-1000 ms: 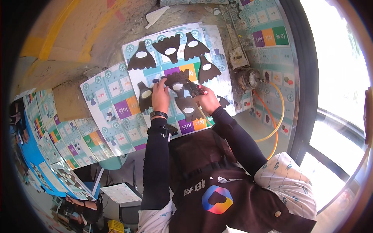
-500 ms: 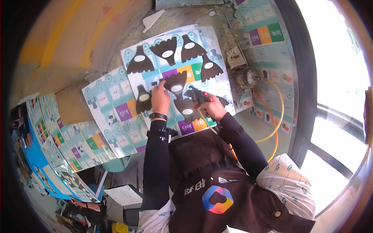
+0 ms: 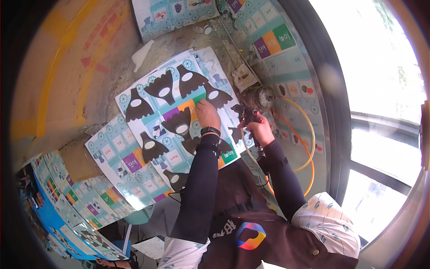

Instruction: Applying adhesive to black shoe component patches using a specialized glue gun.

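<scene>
My left hand (image 3: 208, 115) lies over the middle of the top printed sheet (image 3: 174, 159), its fingers curled together beside a dark brown fan-shaped piece (image 3: 214, 96) with a white oval. Whatever its fingertips hold, if anything, is hidden. A black spray gun (image 3: 244, 112) sits in my right hand (image 3: 261, 130), its nozzle over the sheet's right side. Just left of my left hand is another fan-shaped piece (image 3: 178, 123), and several more lie spread over the sheet. My left forearm partly covers the lower pieces.
A yellow hose (image 3: 310, 127) and an orange hose (image 3: 297, 132) loop at the right, beside a grimy round metal fitting (image 3: 260, 99). More printed sheets (image 3: 99, 142) extend left. A torn white scrap (image 3: 142, 54) lies at the back. A window stands on the right.
My left hand has moved right across the sheet, away from the middle piece. My right hand has shifted the spray gun toward the sheet's right side. The view has turned.
</scene>
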Action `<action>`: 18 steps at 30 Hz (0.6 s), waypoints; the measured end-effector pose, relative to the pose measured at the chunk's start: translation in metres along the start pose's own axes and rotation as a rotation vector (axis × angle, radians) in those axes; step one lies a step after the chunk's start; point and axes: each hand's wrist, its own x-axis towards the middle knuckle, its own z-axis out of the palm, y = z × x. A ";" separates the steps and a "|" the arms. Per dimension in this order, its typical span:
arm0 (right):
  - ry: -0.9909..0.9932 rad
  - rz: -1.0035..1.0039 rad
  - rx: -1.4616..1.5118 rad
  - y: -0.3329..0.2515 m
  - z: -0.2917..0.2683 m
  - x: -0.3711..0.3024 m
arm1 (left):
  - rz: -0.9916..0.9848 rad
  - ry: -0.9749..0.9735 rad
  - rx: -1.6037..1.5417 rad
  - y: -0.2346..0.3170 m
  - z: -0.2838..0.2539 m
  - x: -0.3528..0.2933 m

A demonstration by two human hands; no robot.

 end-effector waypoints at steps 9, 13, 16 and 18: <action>-0.088 0.051 -0.020 0.010 0.006 0.012 | -0.157 -0.345 -0.234 -0.011 -0.011 0.006; -0.131 0.061 -0.032 0.006 0.005 0.015 | -0.119 -0.502 -0.163 -0.036 -0.035 0.003; -0.136 0.082 -0.037 0.011 0.002 0.021 | -0.165 -0.696 -0.080 -0.034 -0.064 0.003; -0.156 0.098 -0.089 0.009 0.015 0.024 | 0.139 -0.333 -0.149 -0.051 -0.063 0.001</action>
